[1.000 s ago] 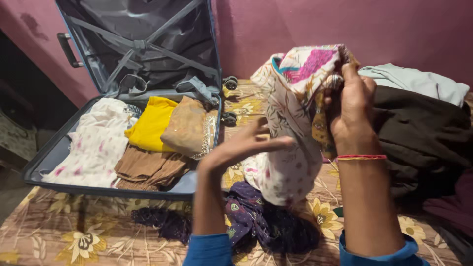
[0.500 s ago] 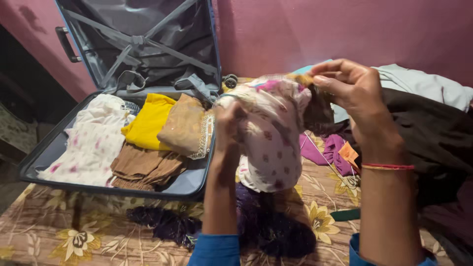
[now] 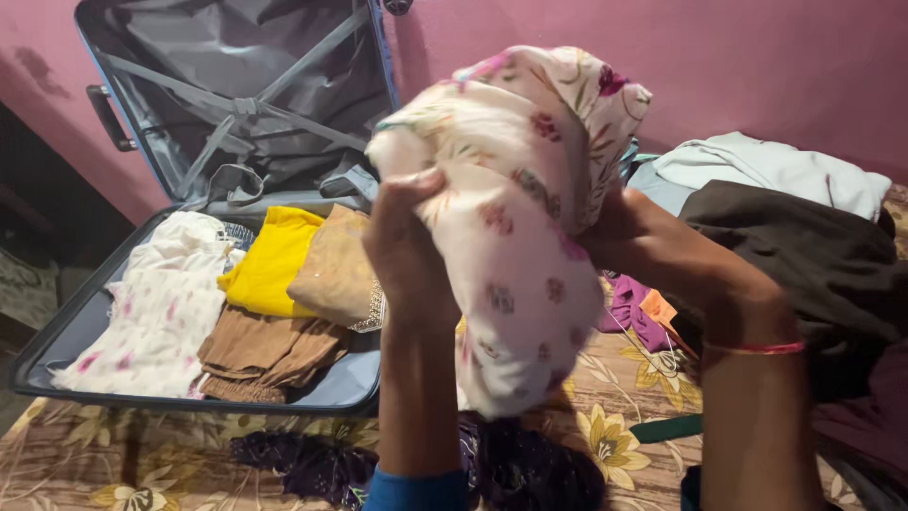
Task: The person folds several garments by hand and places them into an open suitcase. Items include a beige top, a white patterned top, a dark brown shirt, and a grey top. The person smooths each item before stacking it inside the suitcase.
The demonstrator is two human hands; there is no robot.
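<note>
- Two hands, one garment: the left hand [image 3: 409, 248] and the right hand [image 3: 632, 237] both hold up a bunched cream floral cloth [image 3: 515, 218], lifted at the middle of the view, above the bed [image 3: 615, 435].
- Left fingers are closed on the cloth's left edge, thumb pressed against it; the right hand grips its right side, though its fingers are mostly hidden behind the folds.
- One red thread band [image 3: 755, 348] circles the right wrist; a blue cuff [image 3: 416, 490] shows at 6 o'clock on the left arm.
- One open suitcase [image 3: 189, 388] lies at 9 o'clock from the cloth, its grey lid [image 3: 246, 85] propped against the pink wall [image 3: 738, 66].
- Four folded pieces are inside it – a white floral one [image 3: 156, 308] at the far left, a yellow one [image 3: 272, 260], a tan one [image 3: 336, 274] just beside the yellow, and a brown one [image 3: 270, 355] in front of them.
- At 3 o'clock, a heap of two: a dark brown garment [image 3: 823, 265] with a pale one [image 3: 776, 170] behind it.
- A purple piece [image 3: 629, 308] with an orange scrap [image 3: 659, 308] lies below the right forearm.
- At 6 o'clock, dark purple fabric [image 3: 312, 464] lies on the floral bedsheet – partly covered by the hanging cloth and the left forearm.
- The raised cloth blocks the view of the bed's middle and of part of the heap.
</note>
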